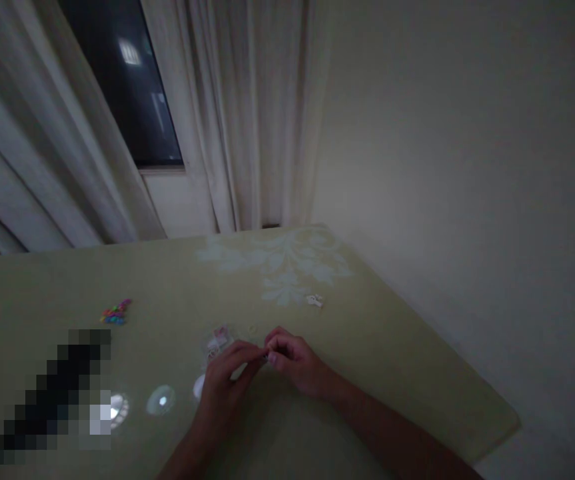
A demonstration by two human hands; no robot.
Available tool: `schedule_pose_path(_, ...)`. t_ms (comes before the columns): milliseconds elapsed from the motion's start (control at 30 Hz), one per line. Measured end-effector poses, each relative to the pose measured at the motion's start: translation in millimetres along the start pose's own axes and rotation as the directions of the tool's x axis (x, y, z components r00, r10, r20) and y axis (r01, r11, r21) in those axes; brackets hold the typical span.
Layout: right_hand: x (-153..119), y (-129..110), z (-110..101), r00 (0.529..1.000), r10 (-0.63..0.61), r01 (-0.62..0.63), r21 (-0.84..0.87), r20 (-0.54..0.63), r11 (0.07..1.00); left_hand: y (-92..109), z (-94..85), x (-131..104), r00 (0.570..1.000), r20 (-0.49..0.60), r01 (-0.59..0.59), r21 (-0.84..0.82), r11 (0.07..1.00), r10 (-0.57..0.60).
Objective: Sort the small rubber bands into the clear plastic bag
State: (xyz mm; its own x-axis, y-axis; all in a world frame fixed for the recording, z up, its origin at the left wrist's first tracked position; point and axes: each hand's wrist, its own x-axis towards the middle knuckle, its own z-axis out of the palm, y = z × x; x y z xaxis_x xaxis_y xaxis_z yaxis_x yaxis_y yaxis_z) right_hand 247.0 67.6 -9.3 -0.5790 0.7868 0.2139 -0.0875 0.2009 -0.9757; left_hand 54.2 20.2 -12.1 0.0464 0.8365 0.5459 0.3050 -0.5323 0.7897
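Near the middle of the pale green table [167, 287], my left hand [230, 373] and my right hand [292, 360] meet at their fingertips. Fingers and thumb of each hand are pinched together around something small and dark, too small to name. Just behind my left hand lies a clear plastic packet or container [220, 337] with pinkish and white bits, partly hidden by that hand. A small pale ring [252, 329] lies beyond my fingers.
Small multicoloured pieces [116, 312] lie in a pile on the left. A small white item [314, 301] rests right of centre. A pixelated dark shape [52, 393] covers the lower left. Curtains [247, 120] and a wall [442, 167] stand behind the table.
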Motion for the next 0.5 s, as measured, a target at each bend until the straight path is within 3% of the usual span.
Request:
schedule_pose_path(200,1.0,-3.3,3.1,0.999,0.039,-0.038,0.055,-0.027,0.998,2.6,-3.2,0.5,0.999,-0.032,0.004,0.05,0.999,-0.002)
schedule_pose_path(300,1.1,-5.9,-1.8,0.996,0.037,-0.035,0.017,-0.077,0.999,0.1,-11.5,1.4,0.984,-0.153,0.101,0.05,0.994,-0.093)
schedule_pose_path(433,3.1,-10.8,-10.0,0.989,-0.049,0.006,-0.295,-0.139,0.955,-2.8,-28.9,7.2,0.891,-0.398,0.222,-0.036,0.974,-0.218)
schedule_pose_path(500,7.9,-13.6,-10.4,0.997,-0.055,0.025,-0.474,-0.05,0.88,-3.0,-35.8,11.1,0.846,-0.473,0.237,-0.076,0.968,-0.244)
